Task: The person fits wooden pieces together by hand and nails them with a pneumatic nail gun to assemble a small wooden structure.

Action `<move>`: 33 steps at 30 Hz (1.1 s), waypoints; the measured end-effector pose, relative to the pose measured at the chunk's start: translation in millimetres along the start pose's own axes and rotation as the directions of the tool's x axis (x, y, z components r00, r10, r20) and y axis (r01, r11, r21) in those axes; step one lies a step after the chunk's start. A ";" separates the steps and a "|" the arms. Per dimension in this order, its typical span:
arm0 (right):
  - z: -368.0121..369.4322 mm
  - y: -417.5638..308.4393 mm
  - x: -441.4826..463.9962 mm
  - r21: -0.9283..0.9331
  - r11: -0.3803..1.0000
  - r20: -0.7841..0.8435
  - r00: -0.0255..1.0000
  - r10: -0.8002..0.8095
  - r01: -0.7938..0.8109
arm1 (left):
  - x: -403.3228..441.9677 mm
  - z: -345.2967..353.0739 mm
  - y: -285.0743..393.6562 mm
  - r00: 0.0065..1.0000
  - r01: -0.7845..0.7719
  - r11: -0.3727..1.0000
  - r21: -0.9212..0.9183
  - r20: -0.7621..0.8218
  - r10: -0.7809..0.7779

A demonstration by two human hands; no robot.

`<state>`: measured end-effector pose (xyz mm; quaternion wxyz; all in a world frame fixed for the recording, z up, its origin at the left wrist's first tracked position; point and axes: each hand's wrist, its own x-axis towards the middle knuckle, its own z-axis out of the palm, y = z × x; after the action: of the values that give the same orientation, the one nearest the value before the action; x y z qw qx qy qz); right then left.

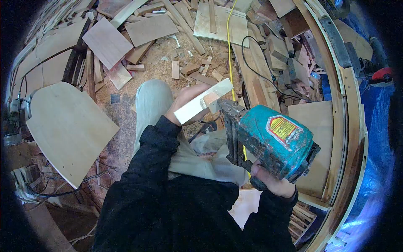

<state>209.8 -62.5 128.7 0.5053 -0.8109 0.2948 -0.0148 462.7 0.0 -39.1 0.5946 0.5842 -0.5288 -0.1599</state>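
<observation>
My left hand [184,101] is closed around a short pale wood strip [191,108], which is tilted up to the right above my knees. A small darker wood block [210,99] sits against the strip near its middle. In my right hand [273,181] is a teal nail gun [275,130] with a yellow warning label, its dark nose pointing left. The nose tip is close to the small block; whether they touch I cannot tell. Part of my left hand's fingers is hidden behind the strip.
Sawdust and wood offcuts [191,69] cover the floor ahead. A curved plywood panel [69,126] stands on the left. A yellow hose [229,42] and a black cable [260,65] run past stacked wood blocks [279,48]. At the right are a wooden frame [350,109] and blue tarp [378,126].
</observation>
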 end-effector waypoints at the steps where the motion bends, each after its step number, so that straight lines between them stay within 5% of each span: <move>1: -1.4 0.0 -0.3 -0.104 0.995 0.019 1.000 0.002 0.000 | -0.2 0.1 -1.8 1.000 -0.009 1.000 0.014 0.007 0.008; 9: 0.3 -2.4 -1.5 -0.268 0.955 -0.016 0.991 -0.134 0.125 | 0.8 -1.5 -0.1 0.999 -0.033 0.999 0.020 0.032 0.033; 12: 2.4 4.2 -7.2 -0.107 0.985 -0.061 0.988 -0.140 0.133 | -0.7 1.9 -1.0 1.000 -0.005 0.999 -0.036 -0.027 0.004; 15: 0.8 9.5 -14.9 0.104 0.994 -0.094 0.995 0.024 -0.015 | 2.0 1.9 1.5 0.999 -0.037 0.999 -0.008 -0.034 0.036; 19: -3.9 7.7 -18.9 -0.281 0.960 0.024 0.999 0.024 -0.016 | 1.7 -0.2 6.8 1.000 -0.017 1.000 0.016 -0.024 0.018; 20: -0.6 6.6 -15.6 -0.333 0.936 0.015 0.993 -0.115 0.113 | 1.6 0.2 8.1 1.000 -0.008 1.000 -0.003 -0.018 0.007; 23: 0.2 -0.5 -16.4 -0.204 0.976 -0.017 0.996 -0.087 0.082 | 0.9 2.3 7.9 0.998 -0.037 0.999 -0.024 -0.049 0.036; 27: 3.1 -8.4 -11.4 -0.361 0.921 0.084 0.989 -0.124 0.147 | -0.4 1.3 4.3 0.998 -0.036 0.999 0.000 -0.045 0.036; 28: 8.4 -12.2 -10.6 0.002 0.998 0.009 0.998 0.067 -0.067 | -0.1 1.7 4.6 0.997 -0.052 0.999 0.001 -0.057 0.052; 30: 11.8 -12.6 -10.7 0.371 0.893 0.011 0.963 0.271 -0.256 | -0.2 1.1 5.1 0.995 -0.066 0.998 0.000 -0.070 0.066; 33: 13.3 -6.0 -10.4 0.121 0.992 -0.040 0.999 0.027 -0.022 | -1.1 -0.4 4.1 0.997 -0.053 0.998 -0.029 -0.059 0.051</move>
<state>208.3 -44.7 130.1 0.5472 -0.7748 0.3135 -0.0431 460.8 2.2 -35.9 0.6226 0.5656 -0.5237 -0.1352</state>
